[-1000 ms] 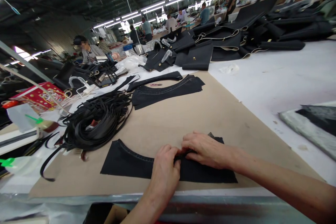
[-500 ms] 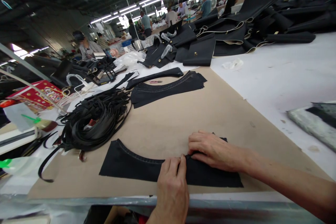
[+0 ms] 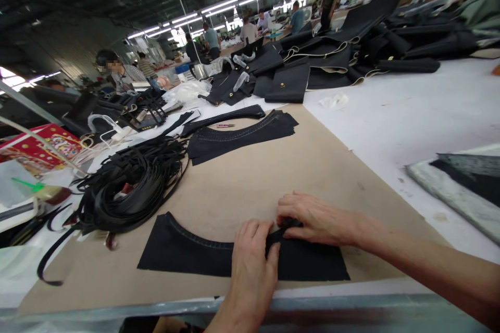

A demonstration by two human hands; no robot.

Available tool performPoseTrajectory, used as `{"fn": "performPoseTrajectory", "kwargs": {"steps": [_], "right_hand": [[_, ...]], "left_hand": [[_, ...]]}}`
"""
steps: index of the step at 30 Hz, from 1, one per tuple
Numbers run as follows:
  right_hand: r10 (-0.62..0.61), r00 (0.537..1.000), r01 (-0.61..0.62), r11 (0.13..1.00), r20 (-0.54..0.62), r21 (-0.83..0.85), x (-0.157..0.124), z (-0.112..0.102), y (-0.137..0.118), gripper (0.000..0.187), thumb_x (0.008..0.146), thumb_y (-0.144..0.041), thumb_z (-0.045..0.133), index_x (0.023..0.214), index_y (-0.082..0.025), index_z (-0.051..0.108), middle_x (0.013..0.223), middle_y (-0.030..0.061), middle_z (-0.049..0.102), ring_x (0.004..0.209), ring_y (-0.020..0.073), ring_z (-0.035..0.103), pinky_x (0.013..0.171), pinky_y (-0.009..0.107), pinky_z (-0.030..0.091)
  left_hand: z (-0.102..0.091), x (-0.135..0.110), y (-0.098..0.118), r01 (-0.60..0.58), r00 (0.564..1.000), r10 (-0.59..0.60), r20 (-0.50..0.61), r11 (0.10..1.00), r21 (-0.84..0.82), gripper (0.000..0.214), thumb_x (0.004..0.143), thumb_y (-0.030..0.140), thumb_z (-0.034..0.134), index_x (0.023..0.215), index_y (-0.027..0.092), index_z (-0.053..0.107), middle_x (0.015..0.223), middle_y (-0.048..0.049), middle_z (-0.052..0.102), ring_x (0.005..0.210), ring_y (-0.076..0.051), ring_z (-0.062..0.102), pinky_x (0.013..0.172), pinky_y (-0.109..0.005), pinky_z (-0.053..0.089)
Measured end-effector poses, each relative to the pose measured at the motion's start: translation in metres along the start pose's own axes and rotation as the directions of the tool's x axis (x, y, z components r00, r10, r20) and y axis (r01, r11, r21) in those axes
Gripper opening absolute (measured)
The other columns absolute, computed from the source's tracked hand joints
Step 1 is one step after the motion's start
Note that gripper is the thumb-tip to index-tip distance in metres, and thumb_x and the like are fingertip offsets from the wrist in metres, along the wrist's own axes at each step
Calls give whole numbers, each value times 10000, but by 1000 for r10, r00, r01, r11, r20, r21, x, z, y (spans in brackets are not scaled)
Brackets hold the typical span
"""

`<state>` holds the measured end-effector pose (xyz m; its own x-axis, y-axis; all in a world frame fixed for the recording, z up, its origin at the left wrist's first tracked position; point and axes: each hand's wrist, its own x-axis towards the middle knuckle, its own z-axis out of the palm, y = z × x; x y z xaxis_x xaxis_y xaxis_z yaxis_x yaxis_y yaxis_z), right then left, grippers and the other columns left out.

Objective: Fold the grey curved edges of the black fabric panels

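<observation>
A curved black fabric piece with a stitched upper edge lies flat on the brown paper sheet near the table's front edge. My left hand rests on its middle, fingers pressed together on a narrow black strip along the curved edge. My right hand lies just to the right, fingers closed and pinching the same strip at the fabric's edge. The two hands almost touch.
A tangled pile of black straps lies at the left. A stack of similar curved black pieces sits farther back. Black bag panels pile up at the far right. Grey padding lies at the right. Other people work at distant tables.
My hands stayed on the fabric piece's curved edge with small finger shifts; the left hand moved slightly forward onto the strip. The view has shifted a little.
</observation>
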<state>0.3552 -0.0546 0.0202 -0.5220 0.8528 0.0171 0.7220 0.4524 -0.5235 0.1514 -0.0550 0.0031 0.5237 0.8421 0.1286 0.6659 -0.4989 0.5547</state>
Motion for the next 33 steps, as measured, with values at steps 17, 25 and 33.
{"fn": "performPoseTrajectory", "kwargs": {"steps": [17,25,33], "right_hand": [[-113,992,108,990,-59,-87,-14,2,6,121,896,-185,516,898,-206,635,883,24,617,869,168,547,821,326,369],[-135,987,127,987,-82,-102,-19,1,15,93,901,-210,519,919,-200,610,881,35,605,869,178,541,807,332,377],[-108,990,101,992,-93,-78,-23,-4,19,105,894,-233,541,945,-196,625,907,44,609,906,182,550,824,332,383]], "left_hand": [[31,-11,8,-208,960,241,-145,955,212,355,859,12,383,1060,135,648,883,-80,616,820,-189,568,745,-339,521],[36,-35,-13,-392,847,499,-183,819,420,456,833,41,417,1269,115,529,1186,-113,633,1114,-221,564,906,-340,502],[22,-7,4,-176,965,205,-163,969,176,339,849,153,563,1185,196,563,975,-57,667,917,-221,601,846,-426,502]]}}
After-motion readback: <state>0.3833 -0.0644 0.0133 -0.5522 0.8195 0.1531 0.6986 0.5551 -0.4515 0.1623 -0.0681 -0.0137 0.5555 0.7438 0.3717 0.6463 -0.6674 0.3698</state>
